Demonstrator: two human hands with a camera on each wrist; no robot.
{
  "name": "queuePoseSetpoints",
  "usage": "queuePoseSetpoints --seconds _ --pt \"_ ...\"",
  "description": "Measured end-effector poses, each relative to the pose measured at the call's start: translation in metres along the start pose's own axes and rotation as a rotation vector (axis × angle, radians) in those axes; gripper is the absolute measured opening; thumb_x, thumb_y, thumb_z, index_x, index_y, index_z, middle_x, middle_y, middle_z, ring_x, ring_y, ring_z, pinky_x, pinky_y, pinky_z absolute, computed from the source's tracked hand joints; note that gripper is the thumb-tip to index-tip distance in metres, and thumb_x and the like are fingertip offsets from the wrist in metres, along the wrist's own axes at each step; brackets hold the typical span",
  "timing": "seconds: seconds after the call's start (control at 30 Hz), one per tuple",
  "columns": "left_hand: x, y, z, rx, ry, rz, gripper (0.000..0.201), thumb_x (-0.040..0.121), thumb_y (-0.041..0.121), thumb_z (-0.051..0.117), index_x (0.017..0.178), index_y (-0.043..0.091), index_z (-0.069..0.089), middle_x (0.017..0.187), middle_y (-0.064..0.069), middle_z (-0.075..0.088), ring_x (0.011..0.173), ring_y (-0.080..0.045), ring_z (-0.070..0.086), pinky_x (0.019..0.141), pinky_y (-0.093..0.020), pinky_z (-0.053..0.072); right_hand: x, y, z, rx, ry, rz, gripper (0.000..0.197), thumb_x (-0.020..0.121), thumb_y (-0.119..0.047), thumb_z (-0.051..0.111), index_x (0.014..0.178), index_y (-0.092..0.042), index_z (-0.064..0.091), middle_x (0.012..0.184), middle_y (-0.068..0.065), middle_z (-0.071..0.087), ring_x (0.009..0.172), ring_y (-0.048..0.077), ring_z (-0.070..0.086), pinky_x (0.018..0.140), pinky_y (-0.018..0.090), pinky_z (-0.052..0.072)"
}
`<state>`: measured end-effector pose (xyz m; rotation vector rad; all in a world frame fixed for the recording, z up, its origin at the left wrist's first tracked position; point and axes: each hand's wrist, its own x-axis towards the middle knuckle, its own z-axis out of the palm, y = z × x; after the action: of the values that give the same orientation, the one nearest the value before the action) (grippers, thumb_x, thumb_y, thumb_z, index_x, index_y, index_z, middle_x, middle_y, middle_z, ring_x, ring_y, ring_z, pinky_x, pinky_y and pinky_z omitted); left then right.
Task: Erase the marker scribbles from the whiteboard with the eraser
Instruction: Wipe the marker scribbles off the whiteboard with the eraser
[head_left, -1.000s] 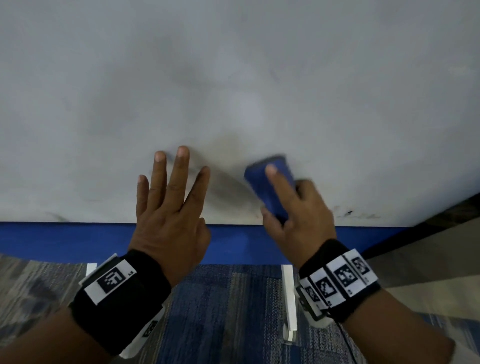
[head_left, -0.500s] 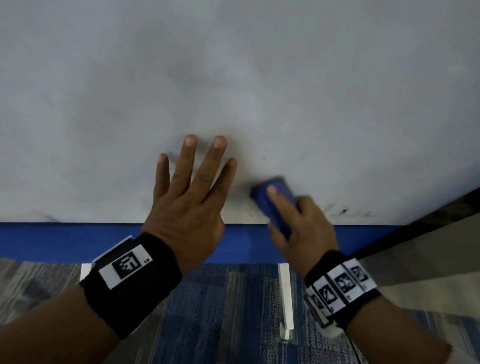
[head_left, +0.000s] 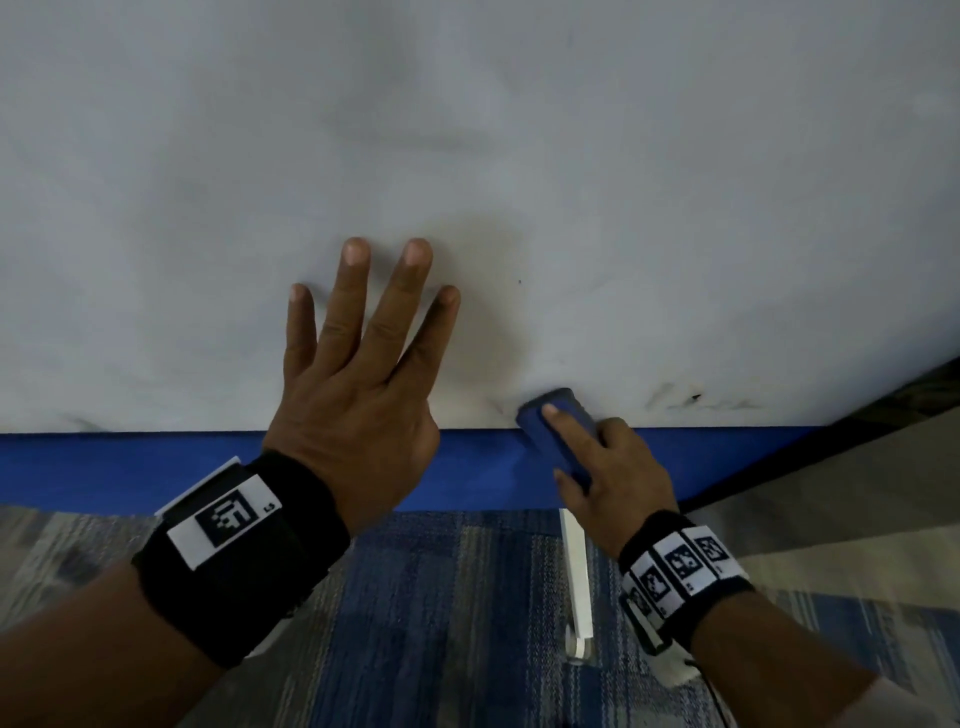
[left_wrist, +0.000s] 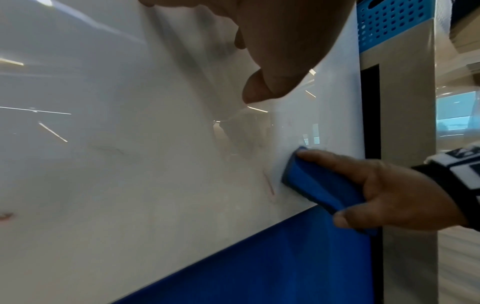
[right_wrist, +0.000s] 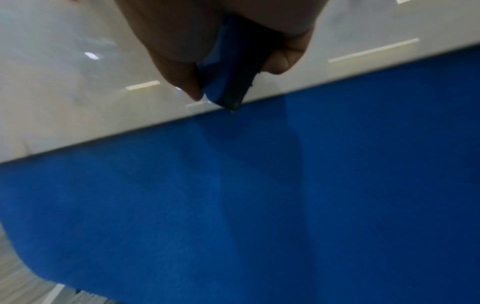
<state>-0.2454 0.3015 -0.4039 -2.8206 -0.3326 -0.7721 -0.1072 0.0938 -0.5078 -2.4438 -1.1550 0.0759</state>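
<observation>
The whiteboard (head_left: 467, 156) stands upright and fills the upper head view, smeared grey. My right hand (head_left: 608, 467) grips the blue eraser (head_left: 553, 428) and presses it on the board's bottom edge, half over the blue panel (head_left: 130, 467). In the left wrist view the eraser (left_wrist: 317, 185) lies beside a thin red streak (left_wrist: 269, 184). Dark scribble remains (head_left: 696, 402) sit right of the eraser. My left hand (head_left: 363, 364) lies flat on the board with fingers spread, left of the eraser. The eraser's dark felt (right_wrist: 239, 82) faces the board.
A faint mark (head_left: 78, 423) sits at the board's lower left, and a red smudge (left_wrist: 5, 216) shows far left. A white stand leg (head_left: 576, 577) rests on the blue-grey carpet below. A grey post (left_wrist: 407, 123) with a blue perforated basket (left_wrist: 389, 20) borders the board's right side.
My right hand has slid the eraser down to the board's bottom edge. My left hand has shifted right and slightly up on the board, staying flat.
</observation>
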Motion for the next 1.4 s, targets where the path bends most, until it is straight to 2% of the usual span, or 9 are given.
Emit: queuePoseSetpoints --seconds 0.07,0.17,0.23,0.43,0.63,0.87,1.1,1.3,1.4 --pt "0.000 -0.001 0.000 0.002 0.004 0.003 0.090 0.071 0.011 0.070 0.155 0.011 0.037 0.166 -0.011 0.008 0.152 -0.045 0.006 0.116 -0.071 0.014 0.000 0.002 -0.010 0.008 0.052 -0.005 0.106 0.075 -0.025 0.080 0.147 -0.059 0.010 0.088 -0.003 0.041 0.069 0.015 0.042 0.052 0.025 0.038" --pt "0.000 -0.001 0.001 0.007 0.011 0.001 0.090 0.070 0.010 0.069 0.154 0.010 0.037 0.166 -0.012 0.010 0.151 -0.047 0.007 0.115 -0.072 0.014 0.019 -0.012 -0.037 0.108 0.374 -0.092 0.094 0.073 -0.021 0.080 0.144 -0.048 0.026 0.092 0.006 0.048 0.067 0.017 0.044 0.054 0.025 0.037" --pt "0.000 0.000 0.002 0.001 0.015 -0.004 0.091 0.070 0.009 0.067 0.155 0.010 0.036 0.166 -0.014 0.013 0.151 -0.048 0.007 0.115 -0.072 0.014 0.031 -0.027 -0.041 0.129 0.443 -0.112 0.089 0.074 -0.023 0.079 0.145 -0.040 0.028 0.091 0.006 0.047 0.068 0.013 0.038 0.054 0.023 0.032" --pt "-0.001 -0.001 0.001 -0.007 0.002 0.001 0.092 0.070 0.011 0.067 0.156 0.011 0.035 0.167 -0.012 0.011 0.152 -0.045 0.005 0.116 -0.071 0.015 0.008 -0.003 0.014 -0.145 -0.115 -0.126 0.102 0.079 -0.022 0.072 0.148 -0.056 0.005 0.087 0.004 0.046 0.075 0.027 0.052 0.053 0.032 0.047" --pt "-0.001 -0.003 0.003 0.002 0.013 0.004 0.089 0.070 0.011 0.064 0.155 0.010 0.037 0.165 -0.012 0.012 0.152 -0.046 0.008 0.115 -0.071 0.016 0.015 -0.032 0.004 -0.011 0.171 -0.168 0.084 0.078 -0.016 0.073 0.147 -0.042 0.032 0.085 0.003 0.044 0.070 0.025 0.048 0.055 0.026 0.032" --pt "-0.004 -0.005 0.002 0.010 0.000 0.011 0.090 0.070 0.011 0.064 0.155 0.012 0.036 0.167 -0.011 0.013 0.153 -0.043 0.006 0.117 -0.069 0.015 0.006 0.019 0.010 -0.242 -0.070 -0.142 0.111 0.068 -0.008 0.076 0.148 -0.055 0.013 0.084 0.006 0.047 0.070 0.028 0.050 0.055 0.036 0.049" --pt "-0.004 -0.004 -0.003 0.020 -0.051 0.001 0.085 0.070 0.014 0.061 0.153 0.010 0.041 0.167 -0.011 0.012 0.154 -0.040 0.005 0.115 -0.071 0.017 -0.005 0.027 -0.026 -0.071 0.146 -0.048 0.087 0.072 -0.019 0.082 0.144 -0.039 0.037 0.082 0.004 0.044 0.064 0.022 0.047 0.054 0.025 0.033" --pt "-0.003 -0.002 -0.013 0.018 -0.116 -0.011 0.085 0.067 0.015 0.063 0.150 0.009 0.045 0.167 -0.011 0.015 0.154 -0.040 0.010 0.115 -0.070 0.018 -0.004 0.019 -0.018 -0.050 -0.065 -0.014 0.112 0.072 -0.024 0.083 0.150 -0.054 0.008 0.083 -0.004 0.035 0.066 0.017 0.045 0.052 0.022 0.035" --pt "0.000 -0.002 -0.026 -0.006 -0.193 -0.021 0.084 0.068 0.018 0.063 0.149 0.009 0.047 0.167 -0.010 0.017 0.154 -0.039 0.014 0.114 -0.069 0.022 0.004 -0.005 -0.045 0.012 0.078 -0.023 0.109 0.074 -0.024 0.082 0.149 -0.055 0.009 0.086 -0.006 0.033 0.067 0.013 0.038 0.051 0.024 0.036"
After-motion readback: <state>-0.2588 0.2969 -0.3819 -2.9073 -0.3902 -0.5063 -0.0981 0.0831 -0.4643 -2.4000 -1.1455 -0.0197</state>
